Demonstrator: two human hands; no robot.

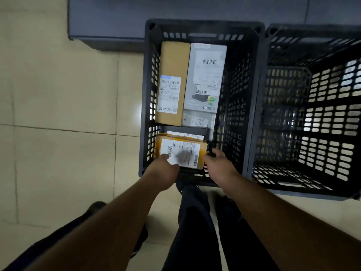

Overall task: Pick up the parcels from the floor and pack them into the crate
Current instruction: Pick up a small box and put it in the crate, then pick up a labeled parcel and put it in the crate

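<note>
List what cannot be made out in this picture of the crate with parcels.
- Head view: the fingers of the left hand, hidden behind the yellow parcel.
- Right hand: motion blur, grip unclear.
- Label print on the yellow parcel: smudged.
- Parcels beneath the grey box: mostly covered.
- Second crate: cut off at the right edge.

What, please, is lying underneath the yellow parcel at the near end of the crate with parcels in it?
Beneath the yellow parcel, a dark flat item with a white label sticks out at its far edge. How far it extends underneath, and anything else below inside the crate, is covered.
</note>
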